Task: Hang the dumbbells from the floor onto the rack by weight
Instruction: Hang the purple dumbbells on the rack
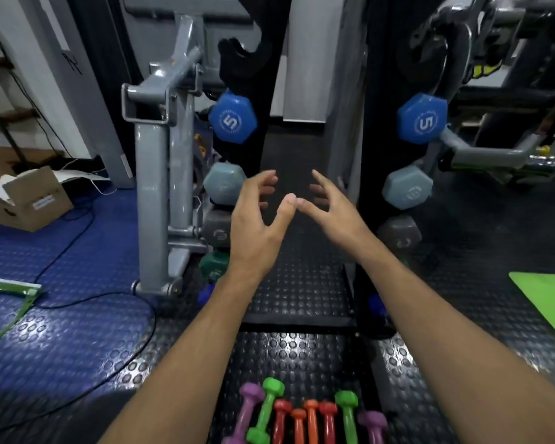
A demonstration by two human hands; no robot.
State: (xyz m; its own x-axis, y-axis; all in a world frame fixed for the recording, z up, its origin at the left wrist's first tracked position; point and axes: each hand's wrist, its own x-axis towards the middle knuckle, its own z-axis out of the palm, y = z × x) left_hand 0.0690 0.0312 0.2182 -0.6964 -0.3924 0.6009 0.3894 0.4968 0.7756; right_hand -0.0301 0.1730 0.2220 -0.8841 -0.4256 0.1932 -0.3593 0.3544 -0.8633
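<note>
Left hand [257, 225]: held up in front of the rack, fingers [266, 179] spread and bent a little, holding nothing.
Right hand [330, 216]: held up next to the left one, fingers spread too, holding nothing; thumb tips almost touching.
Rack [378, 91]: tall and dark, two posts with a gap in the middle, right behind the hands.
Already hung, top: two blue dumbbell ends marked 5, one on the left post [233, 116], one on the right post [423, 118].
Already hung, next row: two pale blue ends, left [221, 184] and right [407, 187].
Already hung, lower: grey ends, left [217, 233] and right [398, 232]; a green end [213, 264] below on the left; something dark blue lowest down, too dim to tell.
Top hooks [237, 52]: no dumbbell on them.
Small dumbbells on the floor [302, 415]: lying side by side at the bottom, near the body, well apart from the hands; purple, green, red, orange, red, green, purple.
Floor [77, 331]: bumpy rubber mat, blue on the left, black under the rack.
Done so far: looks like most of the rack is filled.
Left to do: all the small bright ones, likely sorted by colour, each onto its own spot.
Next: probably reach down and pick one up.
</note>
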